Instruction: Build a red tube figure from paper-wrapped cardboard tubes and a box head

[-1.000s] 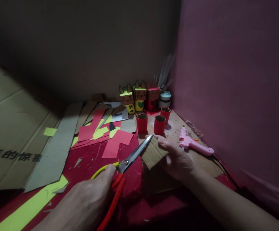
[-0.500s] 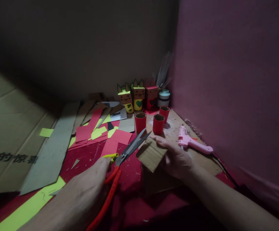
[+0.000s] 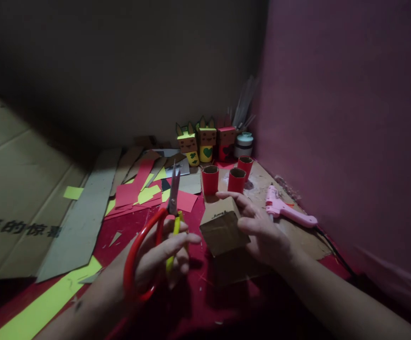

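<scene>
My left hand (image 3: 166, 250) holds red-handled scissors (image 3: 172, 198) with the blades pointing up and nearly together. A yellow piece (image 3: 173, 243) lies along its fingers by the handles. My right hand (image 3: 258, 226) grips a small brown cardboard box (image 3: 225, 231) by its right side, fingers over the back and side. The left index finger points toward the box, a small gap away. Just beyond the box stand red tubes (image 3: 210, 180) with open tops.
Cardboard animal figures (image 3: 207, 141) and a pale blue-lidded jar (image 3: 244, 143) stand at the back. A pink glue gun (image 3: 286, 210) lies on the right. Red and yellow paper (image 3: 134, 191), cardboard strips (image 3: 88, 212) and a large carton (image 3: 17, 198) fill the left.
The scissors have swung upright, their blades have come closer together and moved away from the cardboard. My left fingers have spread. The cardboard has turned, showing its box shape and printing.
</scene>
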Tool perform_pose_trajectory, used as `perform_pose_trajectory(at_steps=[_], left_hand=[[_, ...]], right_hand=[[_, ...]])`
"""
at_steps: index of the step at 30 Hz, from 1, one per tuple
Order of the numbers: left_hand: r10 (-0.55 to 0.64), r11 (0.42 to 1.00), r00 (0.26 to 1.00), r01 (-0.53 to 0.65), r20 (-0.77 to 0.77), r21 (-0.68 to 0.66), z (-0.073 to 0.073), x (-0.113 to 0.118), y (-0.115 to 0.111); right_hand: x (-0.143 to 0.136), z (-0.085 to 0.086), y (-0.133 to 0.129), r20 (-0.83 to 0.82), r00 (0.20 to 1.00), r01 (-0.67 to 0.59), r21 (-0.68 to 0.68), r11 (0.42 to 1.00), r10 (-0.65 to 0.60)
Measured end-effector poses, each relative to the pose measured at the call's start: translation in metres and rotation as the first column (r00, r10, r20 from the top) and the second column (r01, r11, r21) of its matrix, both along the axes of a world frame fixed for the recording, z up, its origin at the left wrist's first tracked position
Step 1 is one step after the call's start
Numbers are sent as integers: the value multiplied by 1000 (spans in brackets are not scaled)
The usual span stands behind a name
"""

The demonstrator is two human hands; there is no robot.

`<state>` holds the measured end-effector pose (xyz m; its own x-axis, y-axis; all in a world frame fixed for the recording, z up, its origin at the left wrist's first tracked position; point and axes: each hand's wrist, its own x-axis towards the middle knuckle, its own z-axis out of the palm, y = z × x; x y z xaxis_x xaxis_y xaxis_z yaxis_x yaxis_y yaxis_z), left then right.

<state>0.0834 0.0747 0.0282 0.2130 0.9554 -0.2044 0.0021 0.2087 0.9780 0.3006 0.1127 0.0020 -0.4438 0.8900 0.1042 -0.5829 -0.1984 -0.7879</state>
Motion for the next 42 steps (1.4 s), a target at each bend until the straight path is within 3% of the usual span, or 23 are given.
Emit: perform_pose_trajectory(at_steps=[2, 4, 9, 13, 15, 21, 28, 34, 38, 42], left_hand=[[-66, 990, 968, 94, 241, -105, -7, 10, 5], [-86, 983, 927, 139, 364, -119, -12, 18, 8], [-35, 993, 912, 79, 408, -90, -14, 26, 12], [-69, 996, 888, 86, 456, -17, -13, 26, 12], [-53, 998, 891, 54, 451, 11, -15, 25, 12], [149, 987, 928, -161, 343, 9, -16, 27, 9], [207, 976, 943, -217, 262, 9, -6, 32, 5], [173, 975, 965, -195, 197, 102, -6, 33, 2], [143, 971, 959, -184, 243, 154, -13, 31, 2], [86, 980, 956, -132, 281, 151, -18, 30, 1]], right_hand=[[1, -2, -1, -2, 999, -38, 64, 997, 38], [4, -4, -1, 21, 997, -71, 95, 993, 70], [9, -2, 2, 44, 994, -103, 71, 992, 100], [10, -2, 4, 60, 991, -126, 66, 990, 122], [10, -4, 4, 61, 990, -131, 86, 988, 126], [7, -7, 2, 127, 976, -191, 101, 976, 178], [9, -4, 2, 227, 961, -210, 237, 949, 156], [10, -8, 4, 203, 964, -224, 279, 934, 170], [13, -9, 7, 214, 955, -262, 275, 925, 207], [15, -8, 8, 237, 961, -218, 341, 915, 141]])
